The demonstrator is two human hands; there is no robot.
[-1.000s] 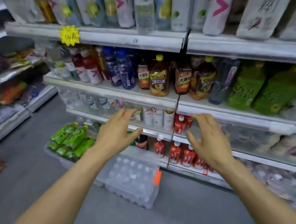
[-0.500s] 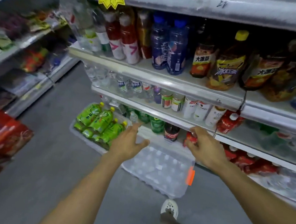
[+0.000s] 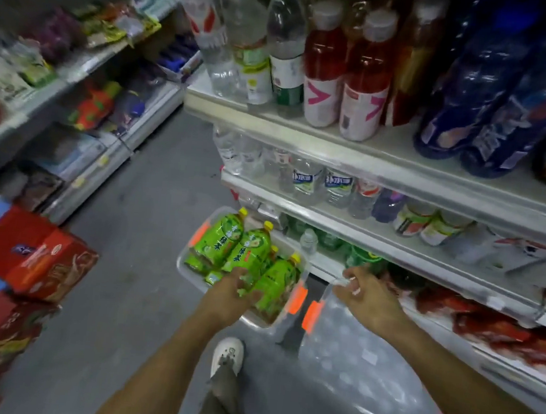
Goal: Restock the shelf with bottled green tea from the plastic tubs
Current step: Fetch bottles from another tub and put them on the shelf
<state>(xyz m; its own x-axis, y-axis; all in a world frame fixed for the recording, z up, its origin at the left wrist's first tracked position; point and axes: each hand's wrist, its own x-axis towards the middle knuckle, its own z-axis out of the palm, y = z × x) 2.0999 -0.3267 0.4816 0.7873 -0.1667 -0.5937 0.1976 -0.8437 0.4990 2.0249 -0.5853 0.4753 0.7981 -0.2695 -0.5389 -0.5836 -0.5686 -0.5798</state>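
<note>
Several green tea bottles (image 3: pixel 250 248) with yellow caps lie in a clear plastic tub (image 3: pixel 182 264) on the floor at the foot of the drinks shelf (image 3: pixel 394 252). My left hand (image 3: pixel 231 298) reaches down into this tub, its spread fingers and thumb touching a bottle at the near end. A second clear tub (image 3: pixel 351 351) with a lid and orange clips stands just to the right. Above its far edge hovers my right hand (image 3: pixel 368 296), fingers loosely curled and holding nothing. Motion blur hides the fine detail of both hands.
Red cartons (image 3: pixel 27 253) are stacked on the floor at the left. Snack shelves (image 3: pixel 88 65) line the far left of the aisle. Water, red and blue bottles (image 3: pixel 360 81) fill the shelves above. My shoe (image 3: pixel 227 352) stands just behind the tubs.
The view has swung down and left toward the tubs. My left hand has dropped from above the lidded tub into the green tea tub; my right hand has lowered beside it.
</note>
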